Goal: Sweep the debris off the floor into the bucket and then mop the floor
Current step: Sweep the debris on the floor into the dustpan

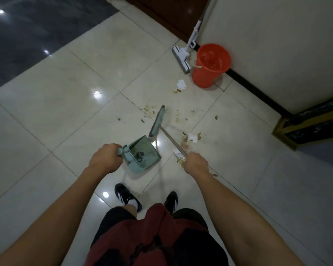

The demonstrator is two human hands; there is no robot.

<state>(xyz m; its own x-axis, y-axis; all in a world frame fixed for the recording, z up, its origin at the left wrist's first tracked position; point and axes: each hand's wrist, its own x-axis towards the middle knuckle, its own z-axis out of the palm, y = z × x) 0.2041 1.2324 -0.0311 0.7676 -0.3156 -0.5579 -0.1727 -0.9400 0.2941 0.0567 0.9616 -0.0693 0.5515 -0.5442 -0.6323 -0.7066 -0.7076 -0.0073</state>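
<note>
Dark polished stone [31, 33] fills the far left; the rest is pale glossy floor tile [69, 104] with ceiling-light glare spots.

My left hand [104, 158] is fisted tight around the handle end of the teal dustpan [142, 153]. The pan sits on the tile just ahead of my feet, mouth facing right and away from me. Comb teeth run along its rear edge, and a small dark clump lies inside.

Touching the pan's far corner: the teal broom head [157, 120], angled up and away across the tile. Its thin metal handle [172, 141] runs down and right into my right hand [195, 163], which is wrapped closed around it.

Debris [185, 140] is mostly right of the broom: brownish crumbs and scraps, a white paper square [193, 138] beside the handle, more crumbs just under my right hand. Sparser bits scatter beyond the broom head, and another white paper [181, 84] lies farther off, near the bucket.

Orange bucket [210, 64] stands against the white wall [277, 45], well apart from the pan. Something glistens inside; can't tell what. White flat mop [182, 59] just left of it, head on the floor, pole leaning up toward the wall corner.

Far right: a dark box with gold trim [309, 123] on the floor by the wall.

Bottom centre: my black shoes [127, 196], dark shorts, red shirt.
</note>
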